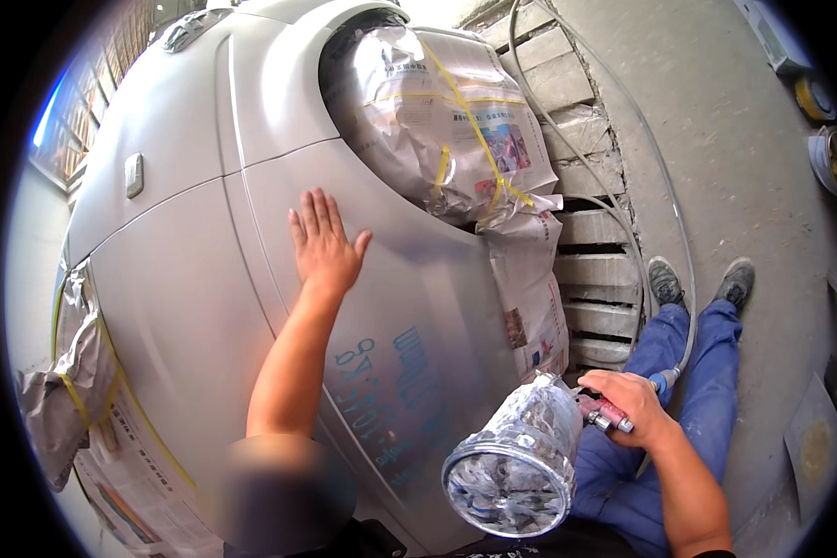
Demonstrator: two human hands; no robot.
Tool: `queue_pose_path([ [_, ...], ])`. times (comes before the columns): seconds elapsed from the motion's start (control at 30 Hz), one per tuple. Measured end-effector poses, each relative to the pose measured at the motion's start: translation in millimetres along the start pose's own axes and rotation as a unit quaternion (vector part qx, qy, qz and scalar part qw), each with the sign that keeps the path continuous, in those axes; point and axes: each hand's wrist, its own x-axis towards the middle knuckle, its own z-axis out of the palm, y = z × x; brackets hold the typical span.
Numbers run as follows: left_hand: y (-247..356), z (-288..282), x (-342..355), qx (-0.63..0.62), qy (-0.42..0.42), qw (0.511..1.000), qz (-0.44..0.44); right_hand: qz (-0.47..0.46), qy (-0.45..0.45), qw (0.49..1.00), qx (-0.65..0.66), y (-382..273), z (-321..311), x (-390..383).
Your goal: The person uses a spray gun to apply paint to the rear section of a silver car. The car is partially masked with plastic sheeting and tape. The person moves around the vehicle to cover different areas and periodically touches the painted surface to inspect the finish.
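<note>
My left hand (pixel 328 245) lies flat on the grey car body panel (pixel 409 270), between a door seam and the wheel arch. Its fingers are stretched out and the thumb stands apart. Down at the right, my right hand (pixel 634 405) is closed round a paint spray gun (pixel 608 414) with a reddish body. The gun's large cup (pixel 521 456), crusted with silvery paint, tips toward me beside the panel. A grey air hose (pixel 665 181) runs up to the gun. Blue handwriting (pixel 381 409) marks the panel below my left hand.
Newspaper (pixel 465 112) held by yellow tape covers the wheel. More masking paper (pixel 130 456) hangs at the left. Beside the car runs a slatted concrete grate (pixel 597 270), with hose loops across it. Cans (pixel 834 163) and a grey sheet (pixel 817 446) stand at the right edge.
</note>
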Motion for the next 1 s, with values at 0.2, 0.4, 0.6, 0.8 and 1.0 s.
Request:
queue_pose_path([
  [0.2, 99.9, 10.3, -58.5, -0.022, -0.155, 0.984, 0.086, 0.002, -0.009, 1.0, -0.001, 7.4, 1.8, -1.8],
  [0.4, 119.7, 23.8, -78.1, -0.055, -0.187, 0.967, 0.165, 0.007, -0.02, 0.999, -0.034, 11.0, -5.2, -8.1],
  [0.6, 3.7, 14.1, 57.5, -0.026, 0.086, 0.996, -0.009, 0.009, -0.006, 1.0, -0.023, 11.8, 1.3, -3.1],
  [0.8, 43.3, 17.8, 77.8, -0.028, 0.05, 0.998, 0.018, 0.018, -0.014, 0.999, -0.023, 20.9, 4.8, -8.8],
  [1.0, 133.6, 44.0, 0.9, -0.073, -0.051, 0.978, 0.19, 0.045, -0.028, 0.997, -0.047, 33.9, 3.6, -21.0],
])
